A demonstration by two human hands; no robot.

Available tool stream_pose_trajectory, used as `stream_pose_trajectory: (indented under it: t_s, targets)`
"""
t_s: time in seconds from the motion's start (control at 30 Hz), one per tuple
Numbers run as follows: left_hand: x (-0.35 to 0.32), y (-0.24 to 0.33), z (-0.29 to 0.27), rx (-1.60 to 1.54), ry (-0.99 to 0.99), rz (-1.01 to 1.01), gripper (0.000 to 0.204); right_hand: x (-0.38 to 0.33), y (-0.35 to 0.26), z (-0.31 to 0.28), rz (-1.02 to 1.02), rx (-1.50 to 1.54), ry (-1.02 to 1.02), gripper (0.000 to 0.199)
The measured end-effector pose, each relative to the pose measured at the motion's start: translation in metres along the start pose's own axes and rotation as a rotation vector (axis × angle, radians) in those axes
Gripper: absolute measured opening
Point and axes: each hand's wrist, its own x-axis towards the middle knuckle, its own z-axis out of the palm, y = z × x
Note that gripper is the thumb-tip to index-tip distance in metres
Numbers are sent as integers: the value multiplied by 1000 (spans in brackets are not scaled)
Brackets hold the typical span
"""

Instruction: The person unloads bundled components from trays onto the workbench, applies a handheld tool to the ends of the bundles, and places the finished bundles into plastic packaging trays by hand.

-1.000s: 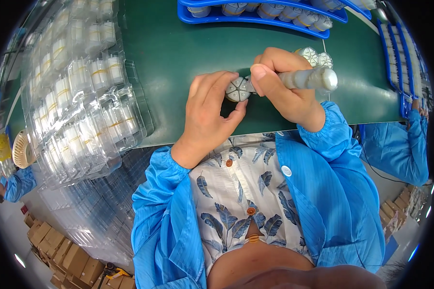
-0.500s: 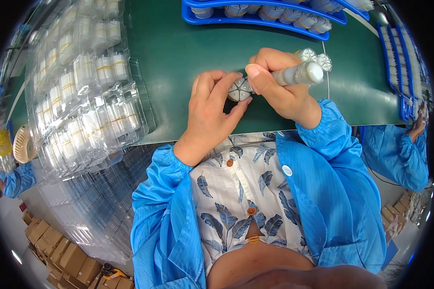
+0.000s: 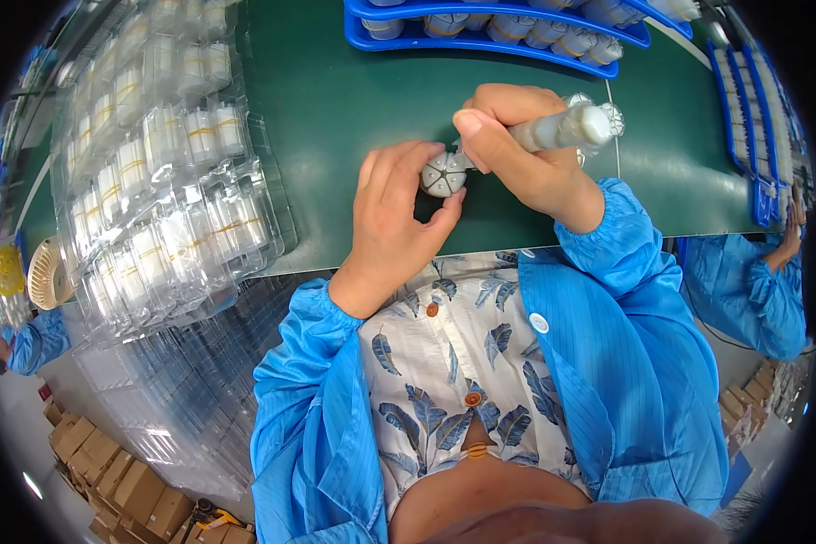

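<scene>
1. While the person leans over the dark green table (image 3: 354, 100), both hands meet near the middle of the frame, a little above centre.
2. The left hand (image 3: 394, 213) is curled around a small round white part with grey lines like a cut pie (image 3: 443, 174). The thumb and fingers pinch it at its sides.
3. The right hand (image 3: 526, 150) is wrapped tight around a pale grey tool with a thick round handle (image 3: 562, 130). The handle points to the upper right of the frame.
4. The thin end of the tool touches the round white part, right where the two hands come together.
5. Just behind the right hand, a few more small round white parts (image 3: 613, 116) lie on the table.
6. On the left of the frame sits a big clear plastic tray (image 3: 154, 181) full of small white rolls with yellow bands. It lies well apart from the hands.
7. Along the top edge there are blue plastic trays (image 3: 480, 41) holding rows of pale round things.
8. More blue racks (image 3: 752, 118) stand at the upper right.
9. The person wears a bright blue work coat (image 3: 607, 363) over a white shirt with blue leaves.
10. Another person in a blue sleeve (image 3: 743, 290) is at the right edge, away from the work.
11. Brown cardboard boxes (image 3: 109, 480) lie on the floor at the lower left.
</scene>
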Motion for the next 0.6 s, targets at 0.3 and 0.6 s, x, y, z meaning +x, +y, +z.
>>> stream_pose_trajectory:
  t_s: [0.3, 0.6]
  targets:
    - [0, 5, 3, 75, -2, -183, 59, -2, -2, 7, 56, -11, 28, 33]
    - [-4, 6, -5, -46, 52, -104, 64, 5, 5, 8, 35, 51, -8, 31]
